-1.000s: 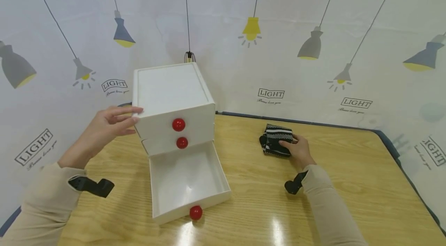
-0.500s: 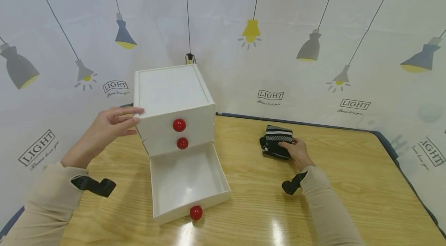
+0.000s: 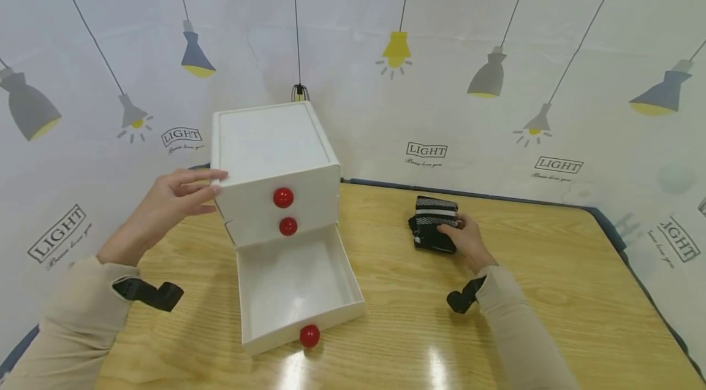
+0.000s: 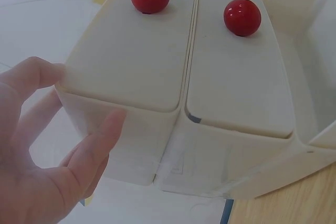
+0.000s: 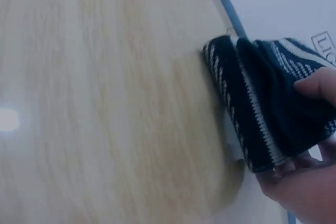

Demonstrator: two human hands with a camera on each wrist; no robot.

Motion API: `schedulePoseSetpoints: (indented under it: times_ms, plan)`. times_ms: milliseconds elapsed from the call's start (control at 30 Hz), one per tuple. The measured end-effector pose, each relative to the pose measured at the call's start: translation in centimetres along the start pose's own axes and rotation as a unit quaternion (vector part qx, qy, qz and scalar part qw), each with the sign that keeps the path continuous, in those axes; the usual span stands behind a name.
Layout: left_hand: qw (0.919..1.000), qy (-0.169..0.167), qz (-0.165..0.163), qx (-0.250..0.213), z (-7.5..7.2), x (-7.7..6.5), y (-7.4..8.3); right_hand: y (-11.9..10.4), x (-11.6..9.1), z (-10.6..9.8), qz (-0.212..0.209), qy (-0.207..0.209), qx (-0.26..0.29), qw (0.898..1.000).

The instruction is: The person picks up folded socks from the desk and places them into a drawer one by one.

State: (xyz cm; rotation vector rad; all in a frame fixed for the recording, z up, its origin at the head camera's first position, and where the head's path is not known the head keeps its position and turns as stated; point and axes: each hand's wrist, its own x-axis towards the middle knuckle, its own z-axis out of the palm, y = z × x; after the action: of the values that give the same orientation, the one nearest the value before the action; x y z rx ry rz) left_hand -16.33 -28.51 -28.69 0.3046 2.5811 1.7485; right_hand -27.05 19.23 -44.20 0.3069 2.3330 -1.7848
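Note:
A white drawer cabinet [image 3: 270,145] with red ball knobs stands on the table. Its bottom drawer [image 3: 300,286] is pulled out with nothing in it, and the upper two are closed. My left hand [image 3: 171,203] rests its fingers on the cabinet's front left top corner. In the left wrist view the thumb and fingers [image 4: 37,72] touch that edge, only slightly bent. To the right, my right hand [image 3: 469,240] pinches a folded black-and-white knitted cloth [image 3: 432,212], thumb on top and fingers beneath. The right wrist view shows the folded cloth [image 5: 252,103] tilted above the tabletop.
The wooden table [image 3: 408,322] has a dark edge at the back. Close behind it hangs a white backdrop [image 3: 353,59] printed with lamps. The open drawer juts toward the front of the table, with its red knob [image 3: 310,336] foremost.
My right hand has shifted slightly to the left with the knitted cloth, which has turned a little so more of its folded stripes show. The left hand keeps its place on the cabinet.

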Motion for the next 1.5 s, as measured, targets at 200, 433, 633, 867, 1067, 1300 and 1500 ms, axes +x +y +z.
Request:
schedulePoseSetpoints:
  times_ms: [200,433,633,867,1067,1300,1500]
  plan:
    - [1.0,0.0,-0.001,0.006,0.1,0.0,0.1,-1.3,-1.3,0.8,-0.019,-0.014,0.044,0.999]
    - [1.0,0.002,0.005,-0.008,0.1,-0.1,0.1,-3.1,-4.0,2.7,-0.04,-0.078,0.116,0.989]
    - [0.9999,0.001,0.01,-0.007,0.1,-0.1,0.0,-5.1,-6.8,4.9,-0.052,-0.171,0.155,0.972]
    - [1.0,0.002,0.005,0.008,0.1,-0.1,-0.2,-6.8,-9.1,8.1,-0.059,-0.266,0.147,0.951]
    - [0.9999,0.001,0.005,0.014,0.2,0.0,-0.2,-7.4,-10.0,11.0,-0.037,-0.297,0.098,0.949]
    - [0.9998,-0.002,0.014,0.011,0.2,0.0,-0.3,-8.2,-10.4,13.9,-0.017,-0.333,0.037,0.942]
    - [0.9998,0.0,0.009,0.02,0.1,0.0,-0.1,-8.9,-10.4,16.2,0.028,-0.34,0.02,0.94]
